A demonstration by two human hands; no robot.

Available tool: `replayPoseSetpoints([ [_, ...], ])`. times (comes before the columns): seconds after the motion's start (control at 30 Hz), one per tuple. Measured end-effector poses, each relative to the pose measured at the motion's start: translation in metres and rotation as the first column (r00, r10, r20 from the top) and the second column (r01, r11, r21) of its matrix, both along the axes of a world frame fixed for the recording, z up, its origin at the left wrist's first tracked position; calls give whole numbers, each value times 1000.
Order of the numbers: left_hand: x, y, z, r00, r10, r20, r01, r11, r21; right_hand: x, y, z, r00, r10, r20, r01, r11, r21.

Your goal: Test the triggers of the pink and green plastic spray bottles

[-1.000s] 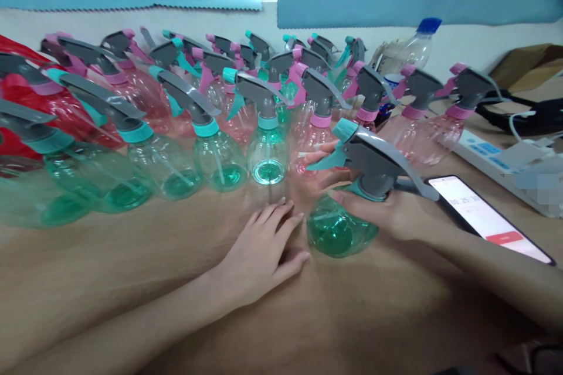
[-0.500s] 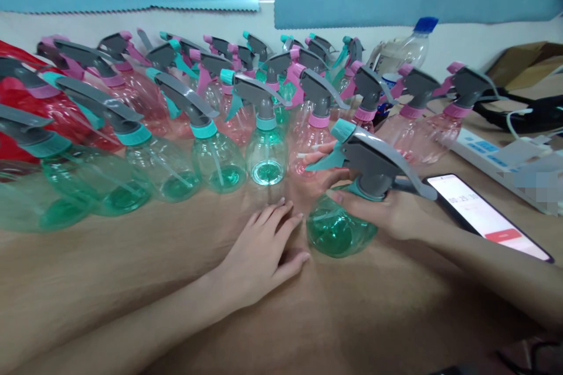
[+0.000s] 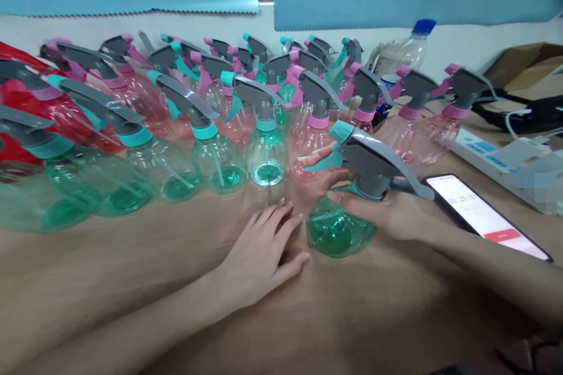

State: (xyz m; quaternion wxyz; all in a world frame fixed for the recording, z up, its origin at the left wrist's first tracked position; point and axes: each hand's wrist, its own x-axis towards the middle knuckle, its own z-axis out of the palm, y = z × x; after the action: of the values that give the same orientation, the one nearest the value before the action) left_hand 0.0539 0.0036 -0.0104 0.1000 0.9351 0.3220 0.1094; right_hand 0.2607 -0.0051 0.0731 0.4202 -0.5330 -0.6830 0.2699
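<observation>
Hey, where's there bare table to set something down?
Two patches of table look bare: one between the front green bottles and the left hand and forearm; another on the near side, between both forearms. It's crowded behind that front row, among pink bottles, and rightward, where the right hand grips a spray bottle beside the phone.

Left hand (image 3: 266, 249) on table (image 3: 145, 258) | spray bottle (image 3: 338, 228) in right hand (image 3: 389, 211), just to its right | my feed shows bottle rows (image 3: 265, 106) behind both hands | phone (image 3: 486, 214) farther right | power strip (image 3: 492, 161) behind phone
</observation>
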Motion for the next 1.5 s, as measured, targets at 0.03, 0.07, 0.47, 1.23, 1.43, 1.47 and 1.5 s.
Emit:
replayPoseSetpoints([
  [0.03,0,0,0,1000,-1,2,1,1000,-1,0,0,-1,1000,15,-12,-16,1000,-5],
  [0.07,0,0,-1,1000,-3,4,3,1000,-1,1,1,-2,999,33,-24,-33,999,-10],
  [0.47,1,2,0,1000,-7,-17,7,1000,2,-1,0,2,988,84,-130,-91,994,-53],
  [1.23,-1,2,-2,1000,-10,-25,11,1000,8,3,2,-5,990,104,96,-108,993,45],
  [1.43,-1,2,-2,1000,-8,-25,8,1000,5,3,-1,-6,979,-66,192,53,996,71],
  [1.47,-1,2,-2,1000,-9,-25,9,1000,6,3,-1,-5,979,-61,194,48,996,69],
  [1.5,-1,1,-2,1000,-9,-25,10,1000,7,3,-1,-4,980,-53,194,41,997,68],
])
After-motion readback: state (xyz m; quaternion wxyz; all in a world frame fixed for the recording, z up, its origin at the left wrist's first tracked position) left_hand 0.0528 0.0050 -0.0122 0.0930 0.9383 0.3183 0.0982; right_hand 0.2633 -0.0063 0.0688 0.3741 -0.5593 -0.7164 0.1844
